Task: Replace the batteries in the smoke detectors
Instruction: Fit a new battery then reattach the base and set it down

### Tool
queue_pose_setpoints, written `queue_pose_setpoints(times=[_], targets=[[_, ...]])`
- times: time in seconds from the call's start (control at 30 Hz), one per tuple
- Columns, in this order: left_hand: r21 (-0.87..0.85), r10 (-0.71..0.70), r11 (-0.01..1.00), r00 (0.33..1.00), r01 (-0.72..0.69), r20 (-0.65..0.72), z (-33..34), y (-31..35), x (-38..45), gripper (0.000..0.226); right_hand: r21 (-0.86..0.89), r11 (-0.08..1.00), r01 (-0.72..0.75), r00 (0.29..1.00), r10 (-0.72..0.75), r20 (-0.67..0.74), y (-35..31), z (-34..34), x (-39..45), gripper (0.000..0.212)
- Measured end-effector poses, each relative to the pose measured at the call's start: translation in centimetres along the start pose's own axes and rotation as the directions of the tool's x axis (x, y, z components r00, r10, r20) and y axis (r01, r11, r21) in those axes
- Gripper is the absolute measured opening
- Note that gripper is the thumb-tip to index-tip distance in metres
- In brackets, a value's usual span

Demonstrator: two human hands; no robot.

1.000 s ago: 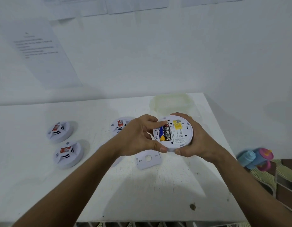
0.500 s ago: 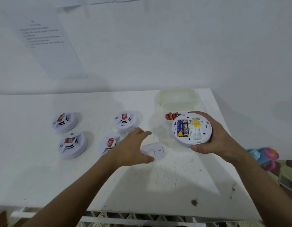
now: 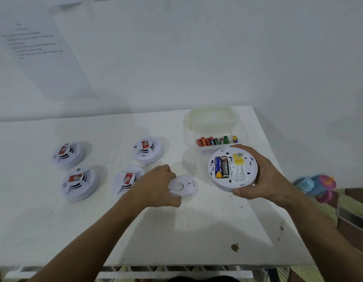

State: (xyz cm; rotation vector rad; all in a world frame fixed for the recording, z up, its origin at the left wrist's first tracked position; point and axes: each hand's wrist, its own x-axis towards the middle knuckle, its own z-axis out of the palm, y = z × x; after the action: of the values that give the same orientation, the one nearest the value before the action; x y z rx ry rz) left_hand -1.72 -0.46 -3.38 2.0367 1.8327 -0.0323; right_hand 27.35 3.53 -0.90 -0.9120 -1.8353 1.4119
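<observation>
Open smoke detector (image 3: 233, 169) was held back side up in the right hand (image 3: 264, 176), just above the white table (image 3: 176, 231), near its right edge. Right fingers wrapped round the far rim, thumb on the near rim, so grasping the detector. Two batteries (image 3: 221, 169) sat side by side in the compartment on its left half, one blue/yellow, one black with white lettering. Yellow sticker (image 3: 238, 159) next to them, small printed text below it

Left hand (image 3: 156, 188) was on the white cover plate (image 3: 183, 187), which lay flat on the table just left of the detector. Fingers curled over the plate's left edge and thumb at its near edge, pinching it. Plate had a round hole in the middle

Clear plastic box (image 3: 212, 123) stood behind the detector with its lid open; a row of spare batteries (image 3: 216, 141) in it: red, green, one yellow/purple

Four more closed smoke detectors sat face up on the left half of the table, each with a red label: far left (image 3: 68, 154), near left (image 3: 79, 183), one (image 3: 126, 179) partly hidden by the left hand, one (image 3: 149, 149) behind that

Printed sheet (image 3: 40, 55) on the wall, text too blurred to read. Blue and pink toy (image 3: 317, 185) off the table to the right
</observation>
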Motion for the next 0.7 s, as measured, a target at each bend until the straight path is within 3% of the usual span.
queue_pose_setpoints(times=[0.13, 0.27, 0.43, 0.7], targets=[[-0.142, 0.011, 0.989, 0.985, -0.036, -0.172, -2.4, 0.3, -0.8, 0.038, 0.023, 1.000, 0.000, 1.000, 0.000, -0.002, 0.0, 0.2, 0.3, 0.091], [-0.187, 0.095, 0.965, 0.909, -0.185, -0.407, -6.6, 2.0, -1.9, 0.045, 0.043, 0.999, 0.014, 1.000, -0.014, 0.003, -0.5, 0.3, 0.7, 0.091], [-0.184, 0.277, 0.918, 0.898, -0.352, -0.341, -8.9, 6.0, -2.2, 0.045, 0.050, 0.997, 0.056, 0.998, -0.057, 0.026, -1.5, 1.5, 2.0, 0.093], [-0.111, 0.305, 0.934, 0.918, -0.340, -0.253, -9.4, 7.6, -1.8, 0.063, 0.061, 0.996, 0.061, 0.997, -0.063, 0.041, -1.6, 2.5, 3.0, 0.098]])
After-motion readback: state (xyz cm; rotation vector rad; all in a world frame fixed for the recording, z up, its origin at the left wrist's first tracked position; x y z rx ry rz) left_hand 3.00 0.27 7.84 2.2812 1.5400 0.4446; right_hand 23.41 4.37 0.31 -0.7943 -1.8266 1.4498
